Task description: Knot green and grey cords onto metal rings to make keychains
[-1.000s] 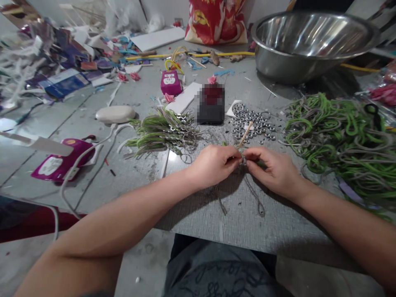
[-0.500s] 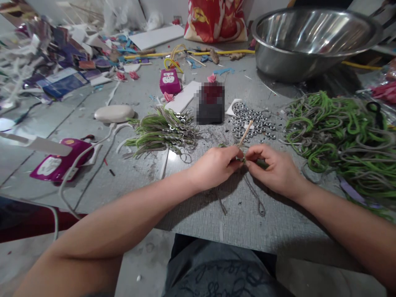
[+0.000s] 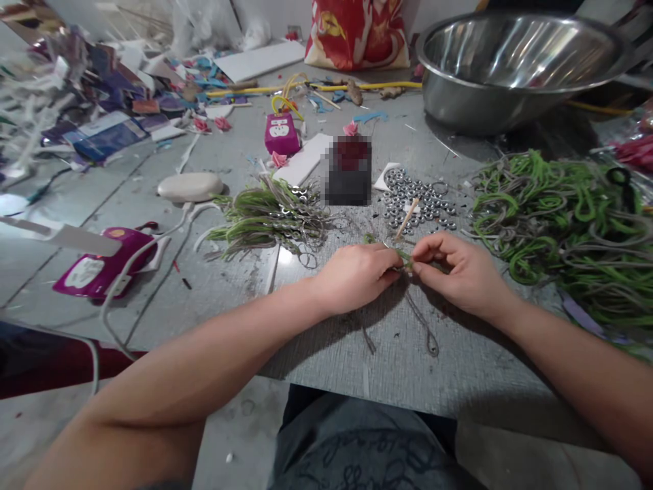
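My left hand (image 3: 360,275) is closed in a pinch on a green and grey cord (image 3: 405,257) near the front of the table. Close on its right, my right hand (image 3: 454,275) pinches the same cord between thumb and forefinger. A grey looped cord end (image 3: 431,340) hangs down onto the table below the hands. Just beyond the fingers a thin wooden stick (image 3: 407,218) lies slanted. Behind it is a heap of small silver rings (image 3: 415,197). How the cord runs inside my fingers is hidden.
Left of my hands lies a bundle of green-grey cords (image 3: 265,218) with metal rings. A tangled cord pile (image 3: 541,224) is on the right. Farther back stand a steel basin (image 3: 500,102) and a purple power socket (image 3: 282,134). A white cable (image 3: 117,279) crosses the left side.
My right hand has shifted slightly right, away from my left hand, and a short stretch of green cord now shows between them. My left hand has barely moved.
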The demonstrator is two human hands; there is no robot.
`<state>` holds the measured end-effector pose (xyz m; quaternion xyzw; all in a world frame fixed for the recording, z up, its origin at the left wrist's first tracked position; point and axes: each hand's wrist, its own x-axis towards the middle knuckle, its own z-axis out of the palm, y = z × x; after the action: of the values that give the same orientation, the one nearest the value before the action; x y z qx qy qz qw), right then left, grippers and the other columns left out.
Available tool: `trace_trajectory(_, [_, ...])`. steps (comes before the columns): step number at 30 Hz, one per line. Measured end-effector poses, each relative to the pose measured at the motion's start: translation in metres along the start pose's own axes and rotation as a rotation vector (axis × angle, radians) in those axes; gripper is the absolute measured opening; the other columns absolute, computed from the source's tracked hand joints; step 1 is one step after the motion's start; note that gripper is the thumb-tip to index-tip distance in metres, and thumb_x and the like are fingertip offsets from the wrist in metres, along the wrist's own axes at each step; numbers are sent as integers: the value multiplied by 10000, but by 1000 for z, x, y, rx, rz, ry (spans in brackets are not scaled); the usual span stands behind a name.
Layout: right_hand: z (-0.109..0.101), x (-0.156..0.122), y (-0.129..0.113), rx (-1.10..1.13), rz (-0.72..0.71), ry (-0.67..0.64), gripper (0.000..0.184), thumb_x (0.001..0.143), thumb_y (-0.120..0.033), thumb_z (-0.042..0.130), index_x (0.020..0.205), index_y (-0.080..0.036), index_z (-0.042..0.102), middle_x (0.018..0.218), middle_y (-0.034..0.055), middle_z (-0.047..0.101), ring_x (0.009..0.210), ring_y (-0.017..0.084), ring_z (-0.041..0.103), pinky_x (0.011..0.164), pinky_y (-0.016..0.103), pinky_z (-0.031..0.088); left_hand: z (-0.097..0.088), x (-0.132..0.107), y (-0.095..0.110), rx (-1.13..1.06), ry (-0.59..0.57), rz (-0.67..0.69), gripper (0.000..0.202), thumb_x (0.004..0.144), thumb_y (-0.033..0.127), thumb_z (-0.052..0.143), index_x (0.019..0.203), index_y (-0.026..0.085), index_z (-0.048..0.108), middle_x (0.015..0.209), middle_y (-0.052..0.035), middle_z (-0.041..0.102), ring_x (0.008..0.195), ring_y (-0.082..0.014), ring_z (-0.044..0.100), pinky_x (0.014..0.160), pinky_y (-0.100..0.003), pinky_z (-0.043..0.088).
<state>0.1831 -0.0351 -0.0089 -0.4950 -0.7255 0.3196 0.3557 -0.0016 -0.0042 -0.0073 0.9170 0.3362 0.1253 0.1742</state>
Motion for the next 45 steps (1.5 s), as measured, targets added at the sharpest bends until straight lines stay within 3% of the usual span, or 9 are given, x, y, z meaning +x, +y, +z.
trace_trajectory(4, [-11,3,-7,-212,0,-94,80,694,-140,509,716,-216,528,609,-30,588,546,106,540,535,226,428,0,-1,1,76,26,-6,177,811,210,516,909,179,660,810,-48,636,816,-185,571,678,-295,473])
trace_trajectory(11, [-29,4,-9,-599,-126,-393,135,676,-108,436,685,-211,523,596,-17,560,546,121,504,534,248,357,5,0,-3,72,32,27,189,806,220,529,943,192,656,898,-42,621,853,-181,523,731,-304,464])
trace_trajectory(19, [-45,1,-3,-714,-51,-662,134,646,-113,460,631,-222,537,554,-11,564,486,134,513,450,253,286,6,-1,-5,55,47,31,177,817,226,524,926,196,660,893,-30,630,833,-167,517,747,-293,453])
trace_trajectory(25, [-59,5,-5,-662,-19,-670,90,709,-190,507,647,-240,549,544,-22,571,439,125,496,411,243,270,5,0,-5,66,55,44,184,811,232,532,951,194,646,881,-26,639,821,-165,524,747,-287,445])
trace_trajectory(29, [-69,8,-2,-688,-3,-545,111,756,-310,513,689,-244,573,550,-19,586,426,123,498,406,240,291,6,-1,-6,92,74,51,218,803,232,544,1001,180,618,861,-31,642,803,-166,527,726,-285,445])
trace_trajectory(33, [-67,7,11,-852,-26,-473,47,671,-246,572,627,-240,556,543,-12,588,418,132,484,373,238,221,7,-2,-7,115,90,57,247,792,230,562,1029,179,605,856,-33,645,798,-168,529,711,-286,445])
trace_trajectory(36, [-63,8,17,-896,-34,-470,147,663,-188,541,530,-225,490,468,-18,529,382,116,430,364,237,173,6,-2,-6,111,96,65,250,797,246,558,1034,179,604,853,-34,642,797,-168,531,717,-285,446])
trace_trajectory(40, [-61,16,10,-632,73,-387,122,694,-213,539,576,-221,511,465,-28,505,387,100,416,373,236,246,0,-3,-3,76,199,61,227,834,269,497,989,159,621,901,-57,629,810,-169,538,753,-304,452])
trace_trajectory(45, [-47,19,-4,254,349,-101,114,727,-296,574,712,-216,495,529,-39,526,408,89,446,390,234,358,-6,-4,1,-98,394,35,243,858,279,476,941,117,637,890,-81,615,843,-161,571,787,-303,472])
